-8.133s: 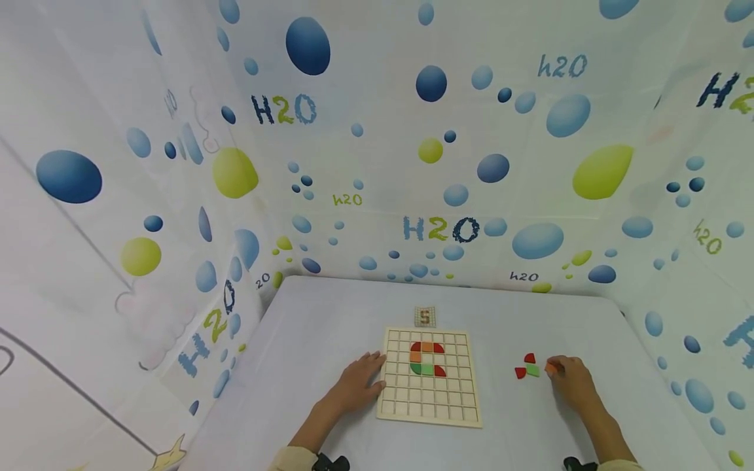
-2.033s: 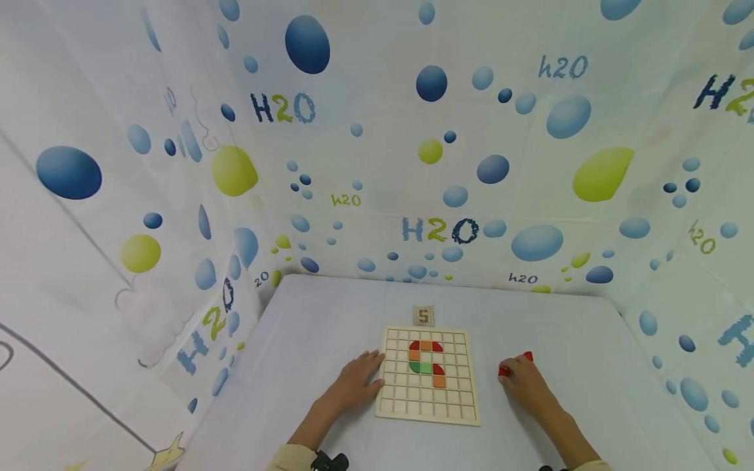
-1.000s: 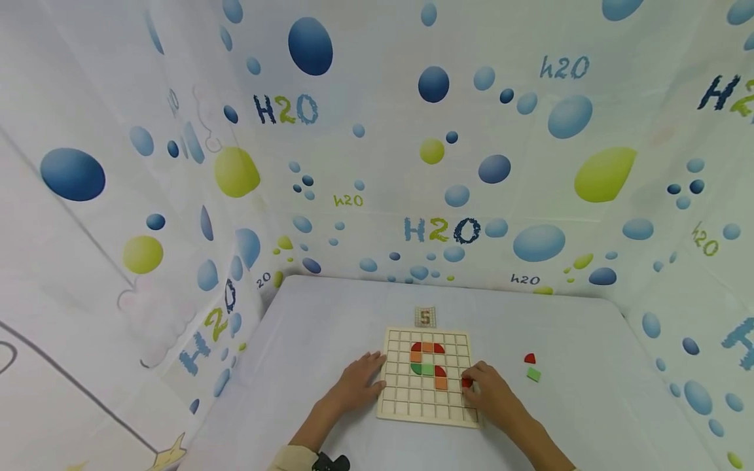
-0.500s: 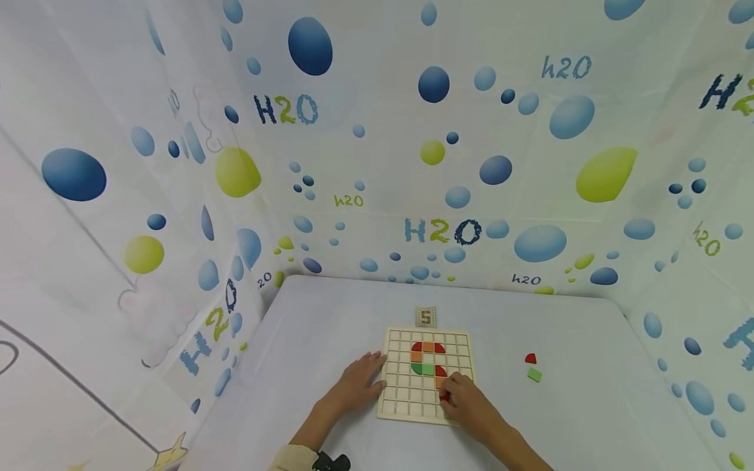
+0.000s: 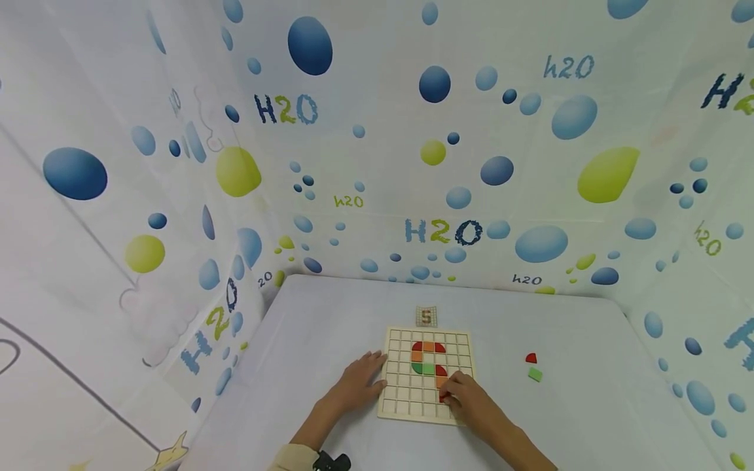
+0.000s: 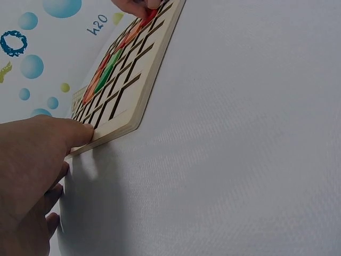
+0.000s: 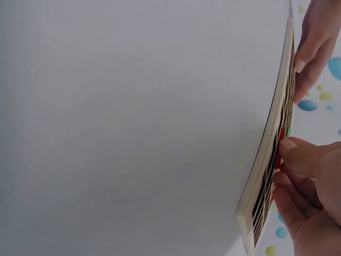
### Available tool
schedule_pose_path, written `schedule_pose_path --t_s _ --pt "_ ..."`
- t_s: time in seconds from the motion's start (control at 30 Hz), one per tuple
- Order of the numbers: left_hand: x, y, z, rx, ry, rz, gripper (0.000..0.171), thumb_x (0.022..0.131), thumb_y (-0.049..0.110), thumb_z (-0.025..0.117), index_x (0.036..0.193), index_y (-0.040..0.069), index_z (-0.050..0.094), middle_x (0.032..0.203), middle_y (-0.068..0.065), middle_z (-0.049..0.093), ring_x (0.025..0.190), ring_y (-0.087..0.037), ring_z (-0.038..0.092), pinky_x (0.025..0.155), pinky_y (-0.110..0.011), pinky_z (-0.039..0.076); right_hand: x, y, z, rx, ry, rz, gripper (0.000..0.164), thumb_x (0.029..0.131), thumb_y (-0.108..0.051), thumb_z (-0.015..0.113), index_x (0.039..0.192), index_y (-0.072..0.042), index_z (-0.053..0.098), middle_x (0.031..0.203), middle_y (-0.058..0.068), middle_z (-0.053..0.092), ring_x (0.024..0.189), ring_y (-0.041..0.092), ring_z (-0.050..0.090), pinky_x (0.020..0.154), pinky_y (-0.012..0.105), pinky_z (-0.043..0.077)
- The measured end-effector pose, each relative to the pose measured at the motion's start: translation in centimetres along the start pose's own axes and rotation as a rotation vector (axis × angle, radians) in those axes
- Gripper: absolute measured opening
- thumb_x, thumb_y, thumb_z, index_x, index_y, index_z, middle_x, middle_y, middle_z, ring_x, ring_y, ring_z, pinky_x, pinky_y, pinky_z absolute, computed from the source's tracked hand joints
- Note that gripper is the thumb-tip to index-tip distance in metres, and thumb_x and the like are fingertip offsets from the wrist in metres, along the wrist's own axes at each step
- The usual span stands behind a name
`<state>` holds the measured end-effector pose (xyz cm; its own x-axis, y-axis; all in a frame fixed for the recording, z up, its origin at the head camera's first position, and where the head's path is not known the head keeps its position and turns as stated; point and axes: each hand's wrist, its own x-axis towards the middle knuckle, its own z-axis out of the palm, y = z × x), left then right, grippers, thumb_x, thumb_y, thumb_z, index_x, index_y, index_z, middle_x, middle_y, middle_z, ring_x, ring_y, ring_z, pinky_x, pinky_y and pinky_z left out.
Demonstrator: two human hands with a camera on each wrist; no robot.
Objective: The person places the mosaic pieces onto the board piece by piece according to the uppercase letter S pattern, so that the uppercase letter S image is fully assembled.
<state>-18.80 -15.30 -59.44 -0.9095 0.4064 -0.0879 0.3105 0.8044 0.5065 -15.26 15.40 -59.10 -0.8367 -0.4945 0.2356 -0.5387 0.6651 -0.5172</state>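
Note:
A wooden grid board (image 5: 406, 411) lies on the table, with red, orange and green tiles set in a curving shape. My right hand (image 5: 474, 402) is over the board's lower right part. Its thumb and fingers pinch a red tile (image 5: 442, 398) at the cell just below an orange square tile (image 5: 442, 382). In the left wrist view the red tile (image 6: 149, 17) shows under those fingertips. My left hand (image 5: 357, 381) rests at the board's left edge with fingers spread, and its thumb (image 6: 80, 133) touches the rim in the left wrist view.
Right of the board lie a loose red quarter-round tile (image 5: 531, 358) and a light green square tile (image 5: 535, 374). A small card (image 5: 427, 316) with an S-like pattern on a grid sits behind the board. A bubble-printed curtain (image 5: 377, 163) surrounds the white table (image 5: 330, 307).
An orange tile was added to the board earlier. My right hand then took a red tile from the loose ones and carried it left onto the board. My left hand stayed put.

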Motion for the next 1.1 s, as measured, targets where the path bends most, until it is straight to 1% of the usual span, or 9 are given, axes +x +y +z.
schedule_pose_path --t_s 0.1,0.37,0.57,0.73,0.93,1.1 --pt "0.02 -0.09 0.12 0.001 0.002 -0.002 0.062 0.104 0.029 0.065 0.158 0.006 0.046 0.163 -0.017 0.046 0.154 -0.041 0.038 0.123 -0.062 0.035 0.1 0.1 0.18 -0.026 0.01 -0.023 0.016 0.088 -0.002 0.083 0.095 -0.014 0.076 0.096 -0.008 0.061 0.09 0.003 0.059 0.079 0.025 0.06" --pt "0.13 -0.36 0.28 0.012 0.009 0.004 0.062 0.104 0.03 0.066 0.158 0.006 0.046 0.163 -0.017 0.046 0.154 -0.04 0.039 0.123 -0.062 0.036 0.44 0.07 0.26 -0.043 -0.052 -0.025 0.014 0.093 -0.003 0.078 0.099 -0.016 0.075 0.101 -0.011 0.064 0.096 0.007 0.06 0.084 0.028 0.06" --pt "0.13 -0.39 0.2 0.015 0.009 0.001 0.062 0.104 0.03 0.066 0.159 0.007 0.046 0.164 -0.016 0.046 0.154 -0.04 0.039 0.123 -0.062 0.036 0.28 -0.04 -0.01 -0.063 -0.034 -0.064 0.018 0.093 -0.002 0.078 0.101 -0.017 0.074 0.104 -0.01 0.066 0.098 0.01 0.061 0.085 0.029 0.06" --pt "0.05 -0.23 0.11 0.003 0.01 -0.004 0.063 0.104 0.03 0.066 0.159 0.007 0.046 0.164 -0.016 0.045 0.154 -0.04 0.038 0.123 -0.062 0.035 0.16 0.03 0.14 -0.082 -0.024 -0.061 0.018 0.092 -0.001 0.079 0.101 -0.016 0.074 0.104 -0.009 0.065 0.098 0.008 0.061 0.086 0.028 0.061" --pt "-0.05 -0.05 -0.02 0.004 0.01 -0.005 0.062 0.104 0.029 0.066 0.158 0.006 0.046 0.163 -0.017 0.046 0.154 -0.04 0.039 0.123 -0.062 0.035 0.05 0.28 0.36 -0.065 0.003 -0.058 0.018 0.09 -0.001 0.081 0.099 -0.014 0.074 0.1 -0.008 0.065 0.094 0.007 0.061 0.083 0.026 0.06" --pt "-0.02 -0.04 -0.08 0.002 0.013 0.0 0.062 0.104 0.029 0.066 0.158 0.006 0.046 0.163 -0.017 0.046 0.154 -0.04 0.039 0.123 -0.062 0.035 0.15 0.26 0.15 -0.053 -0.008 -0.079 0.018 0.09 0.0 0.081 0.098 -0.013 0.073 0.099 -0.008 0.064 0.094 0.006 0.059 0.082 0.025 0.06"
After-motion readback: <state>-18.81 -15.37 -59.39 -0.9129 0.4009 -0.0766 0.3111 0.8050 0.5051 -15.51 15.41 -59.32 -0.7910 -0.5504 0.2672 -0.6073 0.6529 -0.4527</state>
